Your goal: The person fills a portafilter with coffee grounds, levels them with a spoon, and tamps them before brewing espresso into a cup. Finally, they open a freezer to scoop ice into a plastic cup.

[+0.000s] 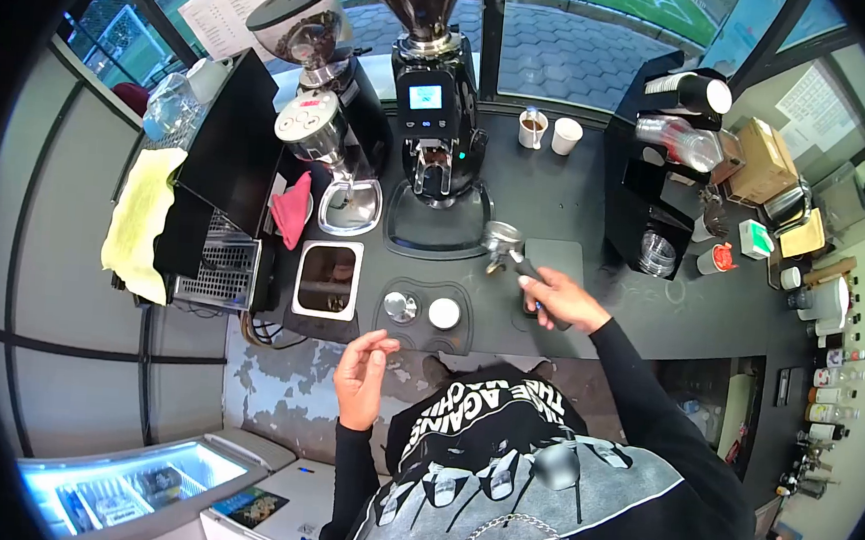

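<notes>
Though handle [526, 268] within right fingers [543, 291], portafilter head [503, 237] beyond

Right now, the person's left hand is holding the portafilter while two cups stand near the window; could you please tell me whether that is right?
Not quite: the head view shows the right hand holding the portafilter, not the left hand; two cups do stand near the window.
</notes>
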The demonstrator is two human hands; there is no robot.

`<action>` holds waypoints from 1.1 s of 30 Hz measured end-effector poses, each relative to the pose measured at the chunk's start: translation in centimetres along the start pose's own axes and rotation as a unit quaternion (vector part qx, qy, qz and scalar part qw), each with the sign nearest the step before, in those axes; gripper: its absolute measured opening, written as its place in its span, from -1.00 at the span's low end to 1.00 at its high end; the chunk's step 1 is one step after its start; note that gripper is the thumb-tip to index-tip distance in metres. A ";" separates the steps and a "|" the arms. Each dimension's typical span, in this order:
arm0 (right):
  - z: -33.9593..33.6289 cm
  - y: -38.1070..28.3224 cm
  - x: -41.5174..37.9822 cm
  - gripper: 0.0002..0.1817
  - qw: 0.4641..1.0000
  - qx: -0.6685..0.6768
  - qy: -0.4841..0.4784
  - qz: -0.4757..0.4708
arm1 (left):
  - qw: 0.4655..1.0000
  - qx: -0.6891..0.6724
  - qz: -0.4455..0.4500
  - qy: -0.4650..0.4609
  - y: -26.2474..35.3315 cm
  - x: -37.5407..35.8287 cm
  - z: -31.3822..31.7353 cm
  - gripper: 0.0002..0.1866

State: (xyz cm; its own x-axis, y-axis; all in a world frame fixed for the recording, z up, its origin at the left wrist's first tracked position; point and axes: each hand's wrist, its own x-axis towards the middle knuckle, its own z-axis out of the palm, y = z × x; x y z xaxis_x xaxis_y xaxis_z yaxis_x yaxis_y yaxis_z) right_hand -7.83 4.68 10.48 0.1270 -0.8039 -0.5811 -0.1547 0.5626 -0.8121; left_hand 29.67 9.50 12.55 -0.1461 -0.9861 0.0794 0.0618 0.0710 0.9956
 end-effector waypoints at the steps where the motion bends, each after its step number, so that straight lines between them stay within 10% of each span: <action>1: 2.0 -1.6 -0.1 -0.31 0.999 -0.029 0.027 -0.019 | 1.000 0.000 0.002 0.005 0.0 0.6 -0.8 -0.68; 6: 10.8 -5.6 4.9 -0.49 0.923 -0.185 0.265 -0.207 | 1.000 -0.008 -0.011 -0.021 -0.3 2.9 -3.3 -0.70; 18: 16.2 -7.2 14.9 -0.54 0.880 -0.132 0.388 -0.241 | 0.993 0.014 -0.047 -0.110 -1.2 5.4 -7.9 -0.74; 33: 15.5 -8.7 15.0 -0.51 0.953 -0.056 0.256 -0.155 | 0.998 0.022 -0.039 -0.049 -1.2 5.3 -7.1 -0.71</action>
State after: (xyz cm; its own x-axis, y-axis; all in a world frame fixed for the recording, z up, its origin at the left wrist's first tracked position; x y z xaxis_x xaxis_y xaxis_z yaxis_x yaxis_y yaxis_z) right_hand 10.58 -9.31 8.02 -0.3061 -0.9331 -0.1886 -0.2940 0.2811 -0.9135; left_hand 35.85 3.15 11.38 -0.2455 -0.9694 0.0037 0.0026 0.0032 1.0000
